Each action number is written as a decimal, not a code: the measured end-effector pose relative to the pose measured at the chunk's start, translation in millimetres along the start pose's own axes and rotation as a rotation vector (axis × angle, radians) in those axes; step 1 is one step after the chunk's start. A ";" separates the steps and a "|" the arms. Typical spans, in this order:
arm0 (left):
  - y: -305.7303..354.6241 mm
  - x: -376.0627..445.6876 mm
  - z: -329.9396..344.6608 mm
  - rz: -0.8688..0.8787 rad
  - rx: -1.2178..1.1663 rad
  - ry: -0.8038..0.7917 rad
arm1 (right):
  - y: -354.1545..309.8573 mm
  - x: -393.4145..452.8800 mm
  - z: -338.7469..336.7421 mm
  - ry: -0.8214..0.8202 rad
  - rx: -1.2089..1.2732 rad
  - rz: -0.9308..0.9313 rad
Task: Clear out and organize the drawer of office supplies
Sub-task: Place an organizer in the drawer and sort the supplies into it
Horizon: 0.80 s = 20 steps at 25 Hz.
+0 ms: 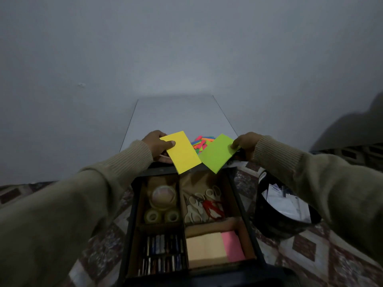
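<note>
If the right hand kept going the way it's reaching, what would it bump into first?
Probably the pile of small coloured strips on the white tabletop: the right hand, pinching the green pad, points left-forward toward them. Depth is unclear.

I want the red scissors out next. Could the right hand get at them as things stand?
Probably not yet: the right hand pinches a green pad. The red scissors lie uncovered in the open drawer, so the way is free.

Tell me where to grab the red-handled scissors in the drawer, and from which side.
Take the red scissors by their red handle loops, coming straight down from above: they lie flat in the drawer compartment, crowded by white-handled scissors on the left, so a sideways approach looks blocked.
</note>
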State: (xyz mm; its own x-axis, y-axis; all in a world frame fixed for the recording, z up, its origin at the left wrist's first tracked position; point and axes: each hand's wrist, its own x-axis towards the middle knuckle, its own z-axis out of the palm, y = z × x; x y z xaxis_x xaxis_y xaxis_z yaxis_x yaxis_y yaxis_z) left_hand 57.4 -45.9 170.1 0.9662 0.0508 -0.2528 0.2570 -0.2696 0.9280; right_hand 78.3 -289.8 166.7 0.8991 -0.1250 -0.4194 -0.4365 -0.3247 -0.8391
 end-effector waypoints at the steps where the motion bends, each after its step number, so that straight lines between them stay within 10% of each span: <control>1: -7.2 -7.7 0.3 -0.013 -0.012 0.003 | 8.8 -4.0 0.0 -0.027 -0.083 -0.008; 20: -100.8 -63.8 -14.3 -0.183 -0.012 -0.018 | 158.6 -76.8 55.1 -0.171 -0.454 0.076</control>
State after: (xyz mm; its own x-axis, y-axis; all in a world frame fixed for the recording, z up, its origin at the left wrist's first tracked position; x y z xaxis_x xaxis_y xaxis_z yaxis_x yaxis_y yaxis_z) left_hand -29.9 -8.2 96.6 0.9028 0.0812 -0.4224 0.4289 -0.2456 0.8694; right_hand -61.8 -280.0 46.7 0.8303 -0.0206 -0.5569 -0.4088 -0.7016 -0.5836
